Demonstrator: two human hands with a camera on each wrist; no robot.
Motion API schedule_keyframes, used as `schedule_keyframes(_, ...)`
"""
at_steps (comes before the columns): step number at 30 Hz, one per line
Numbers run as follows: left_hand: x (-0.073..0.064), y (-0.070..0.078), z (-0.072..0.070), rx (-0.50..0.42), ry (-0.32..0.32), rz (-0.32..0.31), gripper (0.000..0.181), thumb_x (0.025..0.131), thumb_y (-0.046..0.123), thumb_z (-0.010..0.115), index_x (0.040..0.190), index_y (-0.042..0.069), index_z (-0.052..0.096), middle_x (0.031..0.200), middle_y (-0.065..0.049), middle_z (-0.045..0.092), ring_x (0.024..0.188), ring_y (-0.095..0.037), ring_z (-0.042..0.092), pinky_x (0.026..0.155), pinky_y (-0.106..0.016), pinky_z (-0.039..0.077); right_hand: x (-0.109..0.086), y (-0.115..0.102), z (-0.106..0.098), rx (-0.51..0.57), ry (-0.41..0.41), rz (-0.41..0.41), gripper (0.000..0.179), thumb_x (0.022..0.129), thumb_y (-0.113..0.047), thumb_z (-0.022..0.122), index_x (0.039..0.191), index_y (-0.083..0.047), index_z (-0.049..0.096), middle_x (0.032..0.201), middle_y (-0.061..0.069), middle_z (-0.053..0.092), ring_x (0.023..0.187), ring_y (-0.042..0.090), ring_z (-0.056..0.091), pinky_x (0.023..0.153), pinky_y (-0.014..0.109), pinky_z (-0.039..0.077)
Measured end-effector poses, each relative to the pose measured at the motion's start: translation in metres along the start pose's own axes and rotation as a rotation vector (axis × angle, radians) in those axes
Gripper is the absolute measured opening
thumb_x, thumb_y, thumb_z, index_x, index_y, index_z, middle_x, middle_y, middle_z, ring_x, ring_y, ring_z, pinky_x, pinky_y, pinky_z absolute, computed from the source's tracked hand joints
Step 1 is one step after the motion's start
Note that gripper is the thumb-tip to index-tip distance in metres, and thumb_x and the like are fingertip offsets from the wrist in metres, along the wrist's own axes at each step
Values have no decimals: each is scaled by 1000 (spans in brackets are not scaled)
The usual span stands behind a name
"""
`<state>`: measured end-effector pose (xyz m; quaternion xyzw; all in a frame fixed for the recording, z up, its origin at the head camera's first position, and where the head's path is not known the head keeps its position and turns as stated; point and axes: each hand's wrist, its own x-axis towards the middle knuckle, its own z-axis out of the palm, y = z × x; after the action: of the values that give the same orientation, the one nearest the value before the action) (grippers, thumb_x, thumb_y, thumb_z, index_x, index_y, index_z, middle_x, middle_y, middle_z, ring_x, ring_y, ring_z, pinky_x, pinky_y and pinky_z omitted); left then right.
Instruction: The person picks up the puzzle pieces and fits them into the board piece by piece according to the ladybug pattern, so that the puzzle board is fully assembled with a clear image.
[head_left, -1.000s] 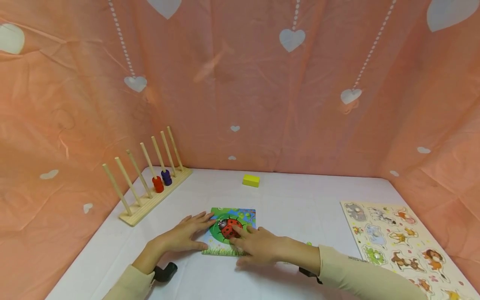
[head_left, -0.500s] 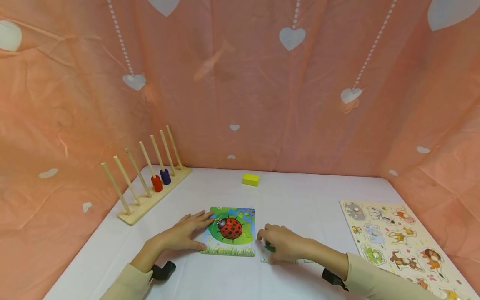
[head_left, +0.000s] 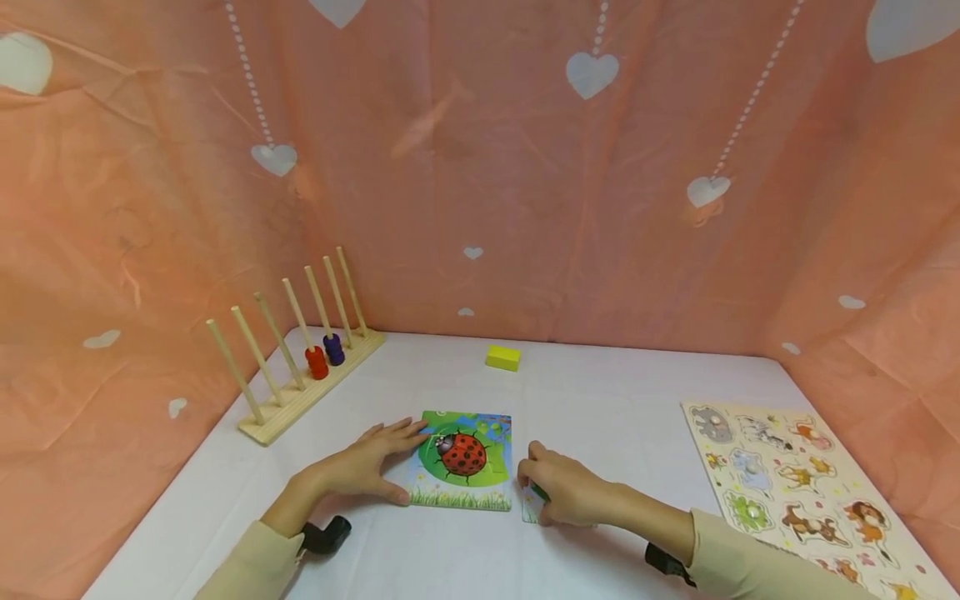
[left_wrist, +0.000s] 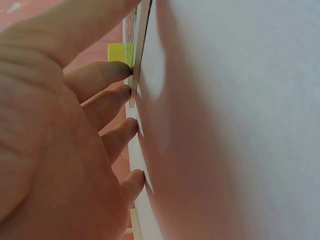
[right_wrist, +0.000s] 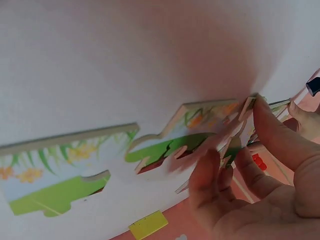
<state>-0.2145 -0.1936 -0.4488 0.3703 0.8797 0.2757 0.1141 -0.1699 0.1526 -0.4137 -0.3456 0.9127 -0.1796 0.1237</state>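
Note:
A square ladybug jigsaw puzzle (head_left: 461, 458) lies flat in the middle of the table. My left hand (head_left: 367, 468) rests against its left side with fingers spread; in the left wrist view, fingertips (left_wrist: 125, 70) touch the board's edge. Right of the puzzle, my right hand (head_left: 566, 490) pinches a green puzzle piece (right_wrist: 232, 150) between thumb and fingers. Part of that piece is hidden by the fingers. The right wrist view also has two loose puzzle pieces on the table: one with orange flowers (right_wrist: 65, 172) and another with green and red (right_wrist: 175, 140).
A wooden peg stand (head_left: 315, 396) with red and purple beads stands at the back left. A yellow block (head_left: 502, 358) sits near the back edge. An animal peg board (head_left: 798, 492) lies on the right. Pink cloth (head_left: 525, 208) walls the table.
My right hand has left the ladybug puzzle, moved right to the loose pieces, and taken one between its fingers. My left hand has stayed at the puzzle's left edge.

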Motion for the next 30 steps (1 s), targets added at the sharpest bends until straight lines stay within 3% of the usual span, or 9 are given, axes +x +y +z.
schedule_keyframes(7,3,1,0,20,-9,4,92,78,41,83,147,-5,42,158,-26,28,145,-52,19,110,-74,10,5,7,-8,141,-27,-57,28,77,10,76,94,-11,67,90,-5,55,76,7,48,68,22,46)
schedule_keyframes(11,2,1,0,15,-11,2,91,79,41,82,147,-5,43,158,-26,28,145,-52,18,110,-74,9,19,10,-14,269,-48,-105,35,77,20,61,95,-8,72,90,-2,63,74,6,50,62,19,44)
schedule_keyframes(14,0,1,0,11,-10,6,90,80,41,82,147,-5,43,158,-27,28,145,-52,18,109,-75,9,35,6,-16,313,-15,-144,39,75,23,57,100,-2,74,94,4,68,74,7,49,58,19,41)
schedule_keyframes(18,-2,2,-1,-1,-4,20,90,80,40,82,147,-5,43,157,-28,29,144,-53,18,108,-76,8,59,-9,-14,300,48,-180,37,78,24,60,107,5,73,104,14,73,71,8,51,57,17,40)
schedule_keyframes(20,-3,2,-2,-10,-3,28,90,80,39,82,147,-5,42,157,-28,28,144,-54,17,107,-77,8,70,-18,-11,284,60,-192,37,80,23,60,111,6,73,100,14,73,62,6,45,53,16,36)
schedule_keyframes(23,-3,0,-2,-24,-4,35,89,81,40,81,149,-2,42,157,-29,26,144,-55,16,107,-77,7,84,-32,-5,277,62,-185,35,83,19,63,115,6,70,97,14,71,61,3,45,55,15,39)
schedule_keyframes(25,-2,-1,-1,-25,-6,37,89,81,41,81,149,0,42,158,-28,26,144,-55,16,106,-78,7,92,-37,0,281,64,-181,31,84,18,65,112,6,69,88,11,68,59,3,45,57,15,43)
schedule_keyframes(30,-1,0,0,-17,-9,36,88,81,42,80,149,0,43,158,-27,26,144,-53,17,106,-78,8,105,-45,9,265,77,-156,20,83,12,71,101,2,71,87,7,68,65,3,51,64,17,49)
